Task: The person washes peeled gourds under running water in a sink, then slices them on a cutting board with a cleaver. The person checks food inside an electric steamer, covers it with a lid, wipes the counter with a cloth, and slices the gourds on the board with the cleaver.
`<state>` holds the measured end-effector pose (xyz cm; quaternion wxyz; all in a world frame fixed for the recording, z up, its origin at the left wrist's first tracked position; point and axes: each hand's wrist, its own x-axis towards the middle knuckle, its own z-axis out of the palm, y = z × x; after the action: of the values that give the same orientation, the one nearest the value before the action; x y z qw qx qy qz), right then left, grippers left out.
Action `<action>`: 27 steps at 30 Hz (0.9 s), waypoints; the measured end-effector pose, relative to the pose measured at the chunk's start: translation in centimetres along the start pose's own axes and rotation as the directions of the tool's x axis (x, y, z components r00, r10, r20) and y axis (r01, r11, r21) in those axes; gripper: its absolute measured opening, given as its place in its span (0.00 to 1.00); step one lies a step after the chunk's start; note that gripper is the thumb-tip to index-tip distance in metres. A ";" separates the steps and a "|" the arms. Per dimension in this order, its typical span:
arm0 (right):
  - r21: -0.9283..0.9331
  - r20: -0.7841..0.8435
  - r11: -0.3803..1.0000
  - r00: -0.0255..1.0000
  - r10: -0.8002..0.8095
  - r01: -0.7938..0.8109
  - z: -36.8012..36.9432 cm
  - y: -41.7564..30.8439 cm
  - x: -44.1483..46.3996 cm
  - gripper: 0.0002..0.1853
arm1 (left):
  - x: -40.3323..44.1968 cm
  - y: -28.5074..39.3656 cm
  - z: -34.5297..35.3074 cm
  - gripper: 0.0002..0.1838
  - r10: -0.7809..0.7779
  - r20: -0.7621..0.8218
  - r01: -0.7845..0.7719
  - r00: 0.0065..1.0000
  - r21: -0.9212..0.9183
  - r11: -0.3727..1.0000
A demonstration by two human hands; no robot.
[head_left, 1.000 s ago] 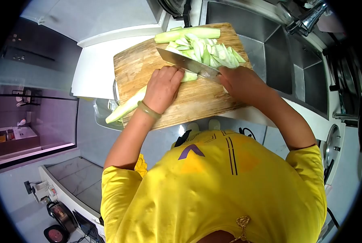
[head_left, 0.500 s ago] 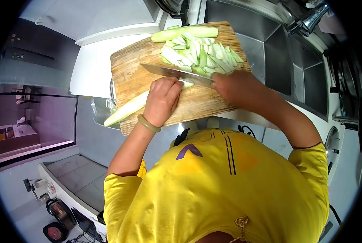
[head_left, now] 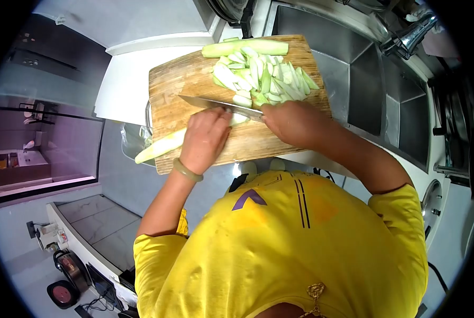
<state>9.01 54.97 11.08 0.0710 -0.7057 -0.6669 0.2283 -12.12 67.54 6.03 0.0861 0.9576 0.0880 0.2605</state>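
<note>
My left hand, a bangle at its wrist, presses with bent fingers on a long, peeled, pale green vegetable that looks like a cucumber or luffa. It lies slanted on the wooden cutting board, one end past the board's left edge. In my right hand is a kitchen knife; its handle is hidden in the fist. The blade stands close beside my left fingertips, over the vegetable's cut end. Slanted slices are heaped beyond the blade. A second peeled length lies along the far edge.
A steel double sink with a faucet lies right of the board. White counter shows at its left. Below the board's left edge sits a container with a clear plastic bag. Round pot lids or pans stand at the back.
Both hands and the knife have shifted slightly left and nearer my body on the board. A fresh slice now lies beyond the blade. The whole view has tilted a little.
</note>
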 end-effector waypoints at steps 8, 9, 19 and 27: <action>-0.053 -0.037 0.993 0.994 0.104 -0.106 -0.4 1.9 -0.3 0.13 | 2.0 -2.8 0.7 0.20 0.033 0.112 -0.035 0.993 0.018 0.999; -0.056 -0.037 0.993 0.994 0.100 -0.102 -0.5 2.1 -0.4 0.13 | 2.5 -2.8 0.9 0.20 0.040 0.107 -0.043 0.993 0.028 0.999; -0.042 -0.012 0.995 0.996 0.091 -0.091 -0.2 0.7 -1.6 0.13 | 1.6 -0.2 1.4 0.16 0.007 -0.016 -0.007 1.000 -0.003 1.000; -0.076 0.012 0.994 0.997 0.080 -0.079 -0.9 -0.4 -2.5 0.11 | 0.9 0.5 1.3 0.15 -0.018 -0.034 0.017 0.999 -0.019 1.000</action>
<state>9.03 52.73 12.67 0.0303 -0.7323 -0.6468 0.2108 -10.67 67.08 5.49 0.0957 0.9513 0.0954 0.2771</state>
